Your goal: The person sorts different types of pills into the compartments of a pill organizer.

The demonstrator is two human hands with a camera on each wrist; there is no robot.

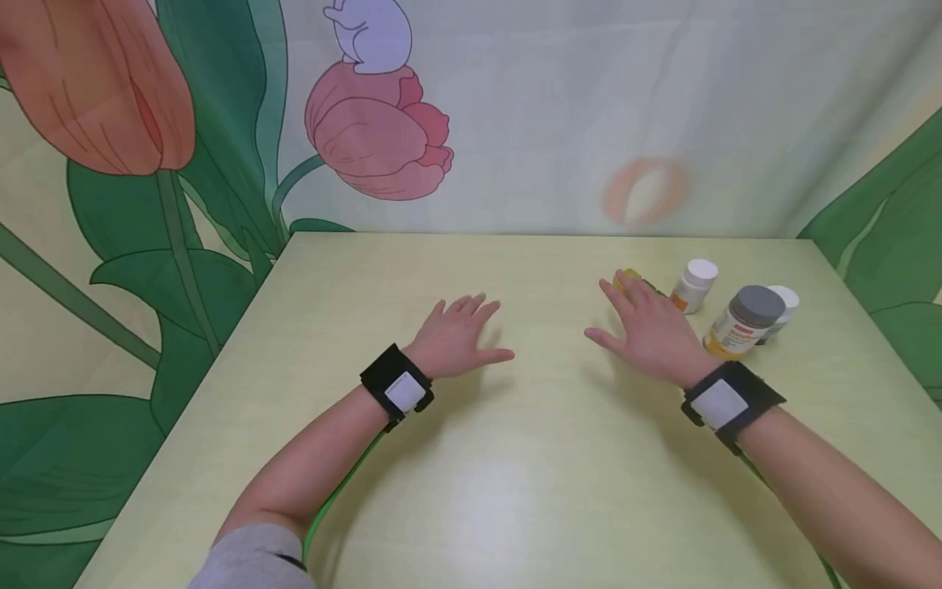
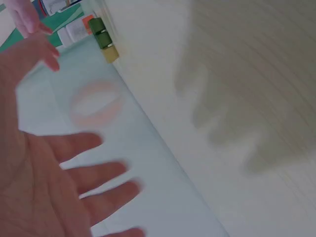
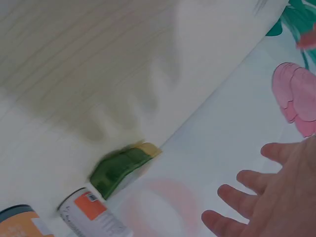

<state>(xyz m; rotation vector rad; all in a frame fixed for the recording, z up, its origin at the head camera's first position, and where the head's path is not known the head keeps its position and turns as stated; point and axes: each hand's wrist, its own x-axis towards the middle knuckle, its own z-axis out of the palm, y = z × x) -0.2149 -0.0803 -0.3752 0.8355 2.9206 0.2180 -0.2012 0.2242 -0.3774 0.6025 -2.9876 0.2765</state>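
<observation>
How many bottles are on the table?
3, all toward the right of the table in the head view: a white bottle farthest back, a grey-capped bottle nearer, and a white-capped bottle partly behind that one. Another could be hidden behind them.

Smooth wood-grain table (image 1: pixel 545 458) with a glossy sheen, creased matt cloth backdrop (image 1: pixel 545 106), smooth plastic-looking bottles (image 1: pixel 694 286)

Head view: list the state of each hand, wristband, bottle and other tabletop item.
Left hand: open, empty.
Right hand: open, empty.
Wristbands: strapped on both wrists.
Gray-capped bottle: upright, closed.
White bottle nearer the right hand: upright, closed.
White bottle behind the gray-capped one: closed, partly hidden.
Green-and-yellow item: unheld, partly hidden by the right hand.
</observation>
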